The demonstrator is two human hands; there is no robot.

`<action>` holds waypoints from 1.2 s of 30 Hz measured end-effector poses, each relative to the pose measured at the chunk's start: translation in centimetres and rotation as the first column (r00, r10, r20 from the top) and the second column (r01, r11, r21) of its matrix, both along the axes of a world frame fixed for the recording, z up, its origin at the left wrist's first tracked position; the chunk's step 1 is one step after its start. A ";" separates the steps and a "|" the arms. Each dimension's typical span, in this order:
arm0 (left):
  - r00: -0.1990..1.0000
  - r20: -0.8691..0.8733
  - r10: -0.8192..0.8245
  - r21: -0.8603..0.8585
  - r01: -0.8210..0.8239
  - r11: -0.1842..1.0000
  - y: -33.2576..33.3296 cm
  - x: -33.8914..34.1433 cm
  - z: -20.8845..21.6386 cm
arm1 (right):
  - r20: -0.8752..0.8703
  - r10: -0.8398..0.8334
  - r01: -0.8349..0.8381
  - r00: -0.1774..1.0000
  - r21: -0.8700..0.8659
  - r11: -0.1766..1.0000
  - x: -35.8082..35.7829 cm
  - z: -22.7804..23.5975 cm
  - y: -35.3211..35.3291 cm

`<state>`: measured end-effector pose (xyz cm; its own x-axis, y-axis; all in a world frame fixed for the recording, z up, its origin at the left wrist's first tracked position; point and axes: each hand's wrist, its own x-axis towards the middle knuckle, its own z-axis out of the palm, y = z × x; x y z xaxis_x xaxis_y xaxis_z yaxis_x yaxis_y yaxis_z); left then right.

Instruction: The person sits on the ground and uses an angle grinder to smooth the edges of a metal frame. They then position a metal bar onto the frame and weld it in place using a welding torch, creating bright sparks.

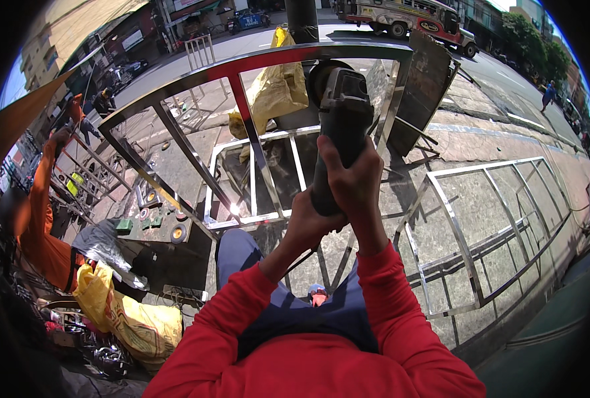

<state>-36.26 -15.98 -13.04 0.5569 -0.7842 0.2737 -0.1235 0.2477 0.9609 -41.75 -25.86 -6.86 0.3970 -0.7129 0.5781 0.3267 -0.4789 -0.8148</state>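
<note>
Hands first: your right hand [354,179] is clamped around the upper body of a dark angle grinder [338,126], fingers curled over its top side, while your left hand [311,222] closes on the tail end of the same tool just below and touching the right. Both grips are shut tight on the grinder, and your red sleeves [388,312] run back from them toward the lower edge.

You hold the grinder tilted, head pointing away from you, with its round guard end up against the top rail of a polished metal frame [242,66] that stands in front of you. That frame has slanted inner bars and reflects red along the rail.

Beyond the rail a yellow sack [275,89] sits close to a dark pole [301,20]. Under your hands, a second frame [252,179] lies flat on the stone pavement, and a third metal frame [487,232] lies to your right, well apart from the tool.

To your left, round discs [175,232] rest on a dark surface, with another yellow bag [135,325] nearer you. A person in an orange sleeve [39,219] works at the far left. A vehicle [407,16] stands on the street beyond.
</note>
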 end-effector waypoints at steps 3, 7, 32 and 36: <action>0.999 0.030 0.020 0.082 -0.022 0.996 0.1 0.1 0.2 | -0.009 0.009 -0.009 1.000 0.019 1.000 0.1 0.1 0.0; 0.998 0.048 0.029 0.033 -0.030 0.999 0.1 0.2 0.3 | -0.002 0.017 -0.017 1.000 0.032 0.999 0.2 0.1 -0.1; 1.000 0.028 0.006 0.017 -0.006 1.000 0.2 -0.1 -0.2 | -0.056 -0.031 0.031 0.998 0.000 1.000 -0.2 -0.1 0.3; 0.999 0.037 -0.009 0.026 0.008 1.000 0.3 0.1 -0.4 | -0.023 -0.026 0.026 0.999 0.008 1.000 -0.2 0.0 0.4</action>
